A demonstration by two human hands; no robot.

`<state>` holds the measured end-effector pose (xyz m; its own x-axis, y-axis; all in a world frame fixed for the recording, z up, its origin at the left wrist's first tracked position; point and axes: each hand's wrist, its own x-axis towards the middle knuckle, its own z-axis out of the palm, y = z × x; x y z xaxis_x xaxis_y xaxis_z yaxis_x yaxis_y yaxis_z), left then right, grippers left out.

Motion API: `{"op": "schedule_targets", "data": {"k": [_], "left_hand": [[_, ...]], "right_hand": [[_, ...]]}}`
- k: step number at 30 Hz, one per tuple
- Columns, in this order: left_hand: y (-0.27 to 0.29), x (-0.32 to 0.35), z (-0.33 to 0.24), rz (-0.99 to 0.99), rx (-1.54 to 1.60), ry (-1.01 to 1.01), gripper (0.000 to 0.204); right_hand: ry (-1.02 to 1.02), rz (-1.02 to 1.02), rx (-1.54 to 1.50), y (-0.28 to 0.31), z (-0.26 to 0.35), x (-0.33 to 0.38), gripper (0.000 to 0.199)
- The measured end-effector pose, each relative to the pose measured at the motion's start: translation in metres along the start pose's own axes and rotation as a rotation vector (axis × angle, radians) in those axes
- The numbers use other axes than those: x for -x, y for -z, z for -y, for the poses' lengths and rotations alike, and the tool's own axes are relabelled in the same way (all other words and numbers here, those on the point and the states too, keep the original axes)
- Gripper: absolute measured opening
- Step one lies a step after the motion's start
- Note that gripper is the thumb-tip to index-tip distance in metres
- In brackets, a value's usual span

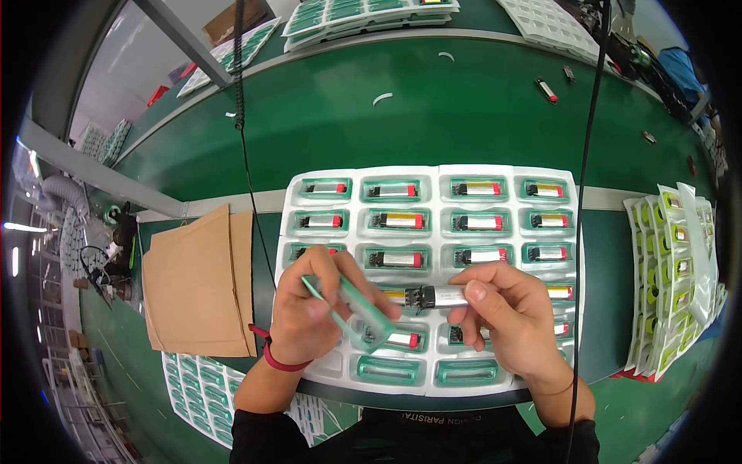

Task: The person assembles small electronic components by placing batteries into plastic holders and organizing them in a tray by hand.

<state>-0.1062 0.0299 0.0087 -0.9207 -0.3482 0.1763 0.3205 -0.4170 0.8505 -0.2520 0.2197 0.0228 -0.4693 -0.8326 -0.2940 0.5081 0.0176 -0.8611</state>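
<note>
Both hands are busy over the white compartment tray (433, 174): left hand (309, 313) is pinched on a green sleeve (357, 303) tilted toward 11 o'clock, right hand (514, 317) is clamped around a small silver module (440, 296), black end pointing to 9 o'clock, just beside the sleeve. Cardboard sheets (197, 286) sit at 9 o'clock.

This is a factory assembly line: a long green tabletop (433, 100) runs past the seat, a white moulded tray (433, 174) holds rows of small metal modules (398, 220), more trays are stacked at the far edge (363, 17), flat cardboard (197, 282) lies alongside, and cables (239, 69) hang from overhead.
</note>
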Motion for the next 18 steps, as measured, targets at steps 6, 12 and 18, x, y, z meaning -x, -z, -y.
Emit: {"op": "schedule_targets", "data": {"k": [6,12,18], "left_hand": [[-0.026,-0.010,-0.003,-0.015,-1.191,-0.459,0.009],[-0.005,0.000,0.000,0.214,-1.584,-0.668,0.038],[-0.014,0.004,0.014,0.060,-1.411,-0.960,0.023]], "right_hand": [[0.084,-0.076,0.107,0.001,0.003,0.003,0.023],[0.083,-0.038,0.220,-0.008,-0.007,-0.002,0.022],[0.195,-0.356,0.294,-0.007,-0.016,0.015,0.021]]}}
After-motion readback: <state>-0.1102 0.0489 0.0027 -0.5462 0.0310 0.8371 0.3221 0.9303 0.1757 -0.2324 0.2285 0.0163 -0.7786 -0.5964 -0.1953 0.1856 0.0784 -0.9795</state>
